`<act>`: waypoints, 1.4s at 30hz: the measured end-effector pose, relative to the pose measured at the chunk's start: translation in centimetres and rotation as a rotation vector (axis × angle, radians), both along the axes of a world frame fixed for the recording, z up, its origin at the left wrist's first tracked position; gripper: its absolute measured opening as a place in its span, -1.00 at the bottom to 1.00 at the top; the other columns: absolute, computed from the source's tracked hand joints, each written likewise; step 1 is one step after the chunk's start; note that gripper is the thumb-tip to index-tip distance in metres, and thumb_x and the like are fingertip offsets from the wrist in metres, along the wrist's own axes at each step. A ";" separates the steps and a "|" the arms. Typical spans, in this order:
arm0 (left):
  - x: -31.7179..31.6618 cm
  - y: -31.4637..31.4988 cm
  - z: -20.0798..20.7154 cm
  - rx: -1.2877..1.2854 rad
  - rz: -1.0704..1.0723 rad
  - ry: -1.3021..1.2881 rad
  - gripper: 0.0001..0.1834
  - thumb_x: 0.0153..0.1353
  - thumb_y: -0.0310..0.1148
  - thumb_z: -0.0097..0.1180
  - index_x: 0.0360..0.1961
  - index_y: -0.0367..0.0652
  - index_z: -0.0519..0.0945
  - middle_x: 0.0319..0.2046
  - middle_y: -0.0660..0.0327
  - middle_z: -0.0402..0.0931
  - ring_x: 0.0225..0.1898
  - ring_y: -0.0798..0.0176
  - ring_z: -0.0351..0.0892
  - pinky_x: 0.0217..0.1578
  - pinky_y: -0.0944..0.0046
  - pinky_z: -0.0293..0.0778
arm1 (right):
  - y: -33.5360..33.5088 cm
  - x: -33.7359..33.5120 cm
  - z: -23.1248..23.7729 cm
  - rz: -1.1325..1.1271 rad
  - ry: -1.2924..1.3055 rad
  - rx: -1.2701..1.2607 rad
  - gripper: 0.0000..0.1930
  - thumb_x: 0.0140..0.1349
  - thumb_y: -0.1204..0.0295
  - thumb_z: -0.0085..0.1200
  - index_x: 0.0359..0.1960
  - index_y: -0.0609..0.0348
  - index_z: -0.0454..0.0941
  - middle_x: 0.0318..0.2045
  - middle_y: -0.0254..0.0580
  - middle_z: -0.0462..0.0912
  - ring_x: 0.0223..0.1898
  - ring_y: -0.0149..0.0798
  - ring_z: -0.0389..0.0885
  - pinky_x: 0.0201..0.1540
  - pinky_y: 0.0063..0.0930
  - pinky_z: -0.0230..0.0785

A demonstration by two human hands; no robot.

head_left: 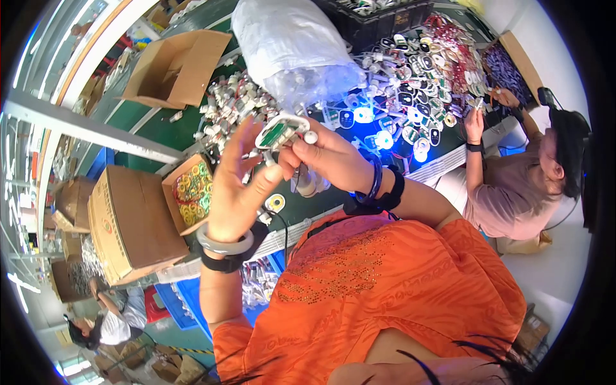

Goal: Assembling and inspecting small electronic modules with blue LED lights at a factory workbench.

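A white plastic housing with a green circuit board (pixel 277 133) is held up over the bench, board side showing. My right hand (pixel 333 157) grips it from the right, fingers curled and thumb pressed at its lower edge near a small white round knob (pixel 311 137). Close against its left side is my left hand (pixel 234 192), fingers stretched upward and thumb apart from them. The left thumb tip is beside a short white part under the housing; whether it touches is unclear. Below the hands lie a clear-and-white part (pixel 311 184) and a yellow-and-white disc (pixel 275 203).
White fittings (pixel 237 106) are heaped left of a large plastic bag (pixel 289 45). Discs, red wires and glowing blue lights (pixel 384 139) cover the right side. Cartons (pixel 135 218) and a box of yellow-green rings (pixel 192 192) stand left. A co-worker (pixel 520 179) sits right.
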State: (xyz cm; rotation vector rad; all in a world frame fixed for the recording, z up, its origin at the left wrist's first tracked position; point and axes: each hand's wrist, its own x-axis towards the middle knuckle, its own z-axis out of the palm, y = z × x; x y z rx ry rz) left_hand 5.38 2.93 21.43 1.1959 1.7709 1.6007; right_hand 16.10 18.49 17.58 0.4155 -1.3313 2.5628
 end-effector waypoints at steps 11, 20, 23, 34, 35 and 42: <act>8.2 -6.7 -2.0 0.340 0.465 -0.021 -0.44 0.13 -0.21 0.25 0.05 -0.33 0.40 0.10 0.00 0.38 0.04 0.19 0.40 0.06 0.25 0.31 | -9.8 -1.1 2.1 -0.236 0.427 1.056 -0.44 0.24 0.37 -0.14 0.29 0.20 0.10 -0.20 -0.16 0.60 -0.20 -0.05 0.58 -0.19 -0.26 0.41; 12.9 -13.3 -5.0 0.765 1.223 -0.596 -0.62 0.35 -0.26 -0.04 0.02 -0.36 0.45 0.16 -0.04 0.36 -0.03 0.29 0.44 -0.01 0.26 0.38 | -18.9 -2.6 1.0 -0.250 0.627 1.344 -0.43 0.00 0.15 0.15 0.12 -0.02 0.45 -0.25 -0.29 0.45 -0.12 -0.23 0.40 0.05 -0.11 0.11; 15.1 -17.2 -7.4 0.457 1.343 -0.623 -0.71 0.36 -0.25 -0.05 -0.16 -0.29 0.53 -0.39 0.22 0.53 -0.45 0.42 0.46 -0.46 0.41 0.37 | -19.6 -2.5 -0.7 0.011 0.607 1.296 -0.35 -0.04 0.11 0.22 0.13 0.04 0.41 -0.01 -0.09 0.40 0.08 -0.07 0.33 0.17 -0.02 0.03; 18.4 -30.4 -11.9 -0.220 1.732 -0.685 -0.71 0.27 -0.22 0.11 -0.44 -0.26 0.52 -0.79 0.37 0.25 -0.85 0.54 0.13 -0.84 0.48 -0.01 | -9.1 -2.7 -9.4 0.310 0.300 1.453 -0.65 -0.01 0.36 0.23 -0.16 0.17 0.52 0.02 -0.07 0.45 0.11 -0.02 0.36 0.12 -0.16 0.22; 17.6 -30.6 -13.9 -0.218 1.757 -0.759 -0.74 0.23 -0.25 0.16 -0.45 -0.24 0.53 -0.78 0.39 0.25 -0.85 0.55 0.13 -0.85 0.49 -0.01 | -8.2 -2.6 -9.9 0.342 0.206 1.454 -0.67 0.02 0.37 0.21 -0.15 0.17 0.52 0.01 -0.07 0.46 0.11 -0.03 0.36 0.12 -0.17 0.22; 12.1 -36.3 -23.5 0.136 1.743 -0.807 -0.67 0.25 -0.15 0.13 -0.35 -0.26 0.55 -0.76 0.39 0.25 -0.82 0.52 0.16 -0.78 0.48 0.10 | -4.9 -2.1 -10.4 0.270 -0.156 1.449 -0.73 0.14 0.46 0.11 -0.10 0.21 0.50 0.00 -0.04 0.47 0.10 -0.02 0.38 0.17 -0.24 0.22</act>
